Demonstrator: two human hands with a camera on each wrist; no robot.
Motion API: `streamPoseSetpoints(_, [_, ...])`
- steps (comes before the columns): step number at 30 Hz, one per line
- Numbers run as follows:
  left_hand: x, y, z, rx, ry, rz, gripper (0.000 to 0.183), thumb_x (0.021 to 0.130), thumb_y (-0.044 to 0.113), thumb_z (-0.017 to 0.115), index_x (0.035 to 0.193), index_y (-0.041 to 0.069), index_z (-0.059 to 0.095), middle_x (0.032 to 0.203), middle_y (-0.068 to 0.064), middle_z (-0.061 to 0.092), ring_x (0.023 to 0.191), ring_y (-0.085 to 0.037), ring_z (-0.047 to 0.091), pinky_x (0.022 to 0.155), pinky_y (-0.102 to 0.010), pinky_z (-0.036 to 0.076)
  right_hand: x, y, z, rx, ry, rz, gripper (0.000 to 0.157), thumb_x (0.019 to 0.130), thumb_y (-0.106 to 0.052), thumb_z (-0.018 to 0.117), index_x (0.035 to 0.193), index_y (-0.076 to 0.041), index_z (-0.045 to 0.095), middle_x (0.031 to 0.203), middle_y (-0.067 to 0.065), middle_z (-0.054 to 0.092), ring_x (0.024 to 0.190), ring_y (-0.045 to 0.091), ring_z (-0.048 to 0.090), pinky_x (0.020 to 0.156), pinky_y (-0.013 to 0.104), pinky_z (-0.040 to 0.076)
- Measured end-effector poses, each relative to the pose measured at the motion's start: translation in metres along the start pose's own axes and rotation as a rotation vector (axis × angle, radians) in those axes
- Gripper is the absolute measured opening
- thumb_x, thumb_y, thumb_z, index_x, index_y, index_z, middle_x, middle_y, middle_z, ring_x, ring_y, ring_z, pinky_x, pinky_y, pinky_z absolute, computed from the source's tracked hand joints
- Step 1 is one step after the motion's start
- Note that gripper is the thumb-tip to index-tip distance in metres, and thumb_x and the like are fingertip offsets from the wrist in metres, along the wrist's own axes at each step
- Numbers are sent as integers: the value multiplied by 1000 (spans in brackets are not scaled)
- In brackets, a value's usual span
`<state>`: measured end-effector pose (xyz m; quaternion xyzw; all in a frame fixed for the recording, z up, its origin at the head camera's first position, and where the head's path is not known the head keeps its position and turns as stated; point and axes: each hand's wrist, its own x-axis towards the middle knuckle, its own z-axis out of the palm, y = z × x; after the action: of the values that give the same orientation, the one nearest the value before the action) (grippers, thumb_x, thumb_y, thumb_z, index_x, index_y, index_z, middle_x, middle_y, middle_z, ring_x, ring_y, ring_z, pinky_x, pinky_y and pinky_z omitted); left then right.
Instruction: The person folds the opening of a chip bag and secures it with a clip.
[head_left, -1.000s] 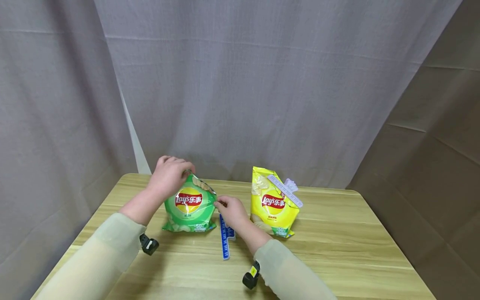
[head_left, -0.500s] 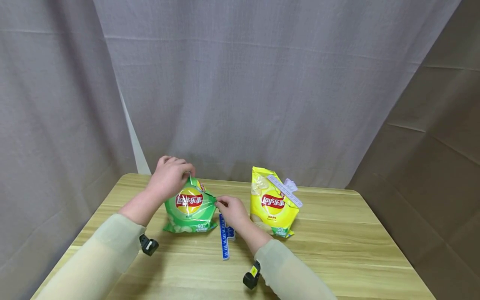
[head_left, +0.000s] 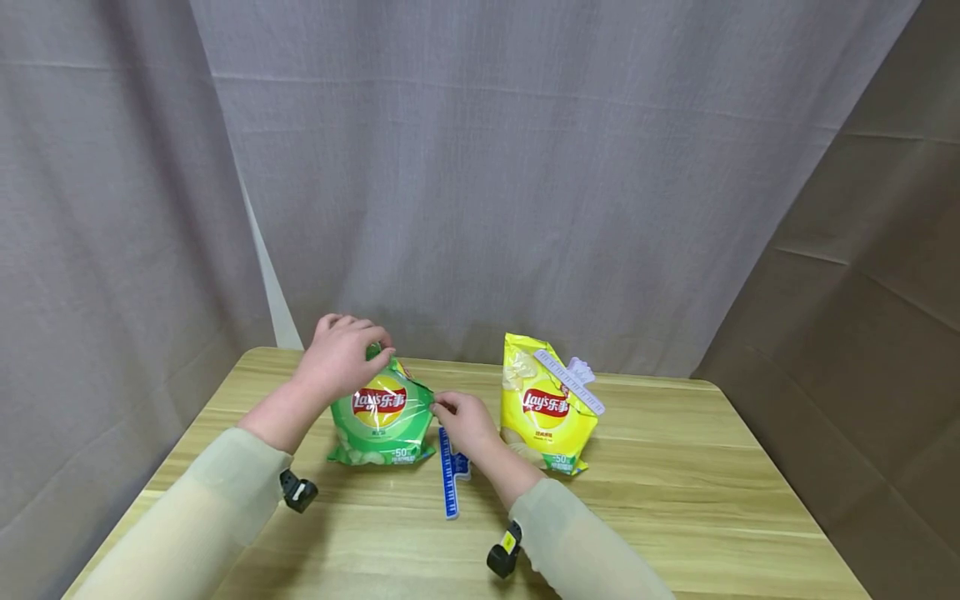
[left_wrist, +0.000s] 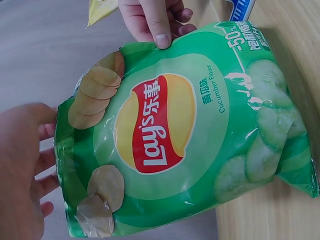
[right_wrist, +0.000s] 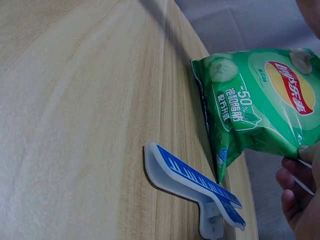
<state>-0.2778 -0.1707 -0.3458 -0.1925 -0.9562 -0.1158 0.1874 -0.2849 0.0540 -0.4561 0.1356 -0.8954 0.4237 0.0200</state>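
L hand [head_left: 337,360], fingers spread behind top edge, prob. props green bag [head_left: 382,429] upright on bench [head_left: 660,492], blue clip [head_left: 450,479] alongside, & R hand [head_left: 467,423] pinches bag's R edge, prob. steadying it, nr yellow bag [head_left: 551,425].

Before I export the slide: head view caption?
Hands at a green chip bag, blue clip beside it; yellow chip bag with a lavender clip at right.

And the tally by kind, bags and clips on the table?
Chip bags: 2 (green bag, yellow bag)
Clips: 2 (blue clip lying loose, lilac clip on the yellow bag)
Total: 4
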Motion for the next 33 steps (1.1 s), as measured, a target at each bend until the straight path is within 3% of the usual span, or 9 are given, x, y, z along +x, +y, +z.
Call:
streamPoseSetpoints(5, [1,1,1,-19,2,-12,20,94,35,67,106,19,67,115,-3,70,114,-29,57,111,-56,22,-1,1,-1,7,3,-7,24,100,-27,60,118,-15,72,109,-2,71,98,13,64,87,36,54])
streamPoseSetpoints(10, [2,-1,2,-54,2,-63,34,94,37,68,119,15,64,116,-3,70,115,-30,57,112,-56,19,-1,1,-1,11,8,-11,23,100,-26,60,117,-14,72,107,-2,72,96,12,64,86,36,54])
streamPoseSetpoints(19, [-1,-8,2,-51,-14,-145,42,94,45,63,118,12,68,119,-7,69,119,-35,54,111,-59,18,1,2,2,10,12,-19,23,100,-25,61,116,-14,72,110,0,72,101,16,66,89,38,54])
streamPoseSetpoints(33, [-2,-9,-2,-34,-10,-75,30,96,34,62,114,13,70,124,-9,67,121,-34,53,112,-59,18,0,3,0,14,-8,5,26,100,-28,59,121,-17,70,116,-1,70,108,16,64,93,38,52])
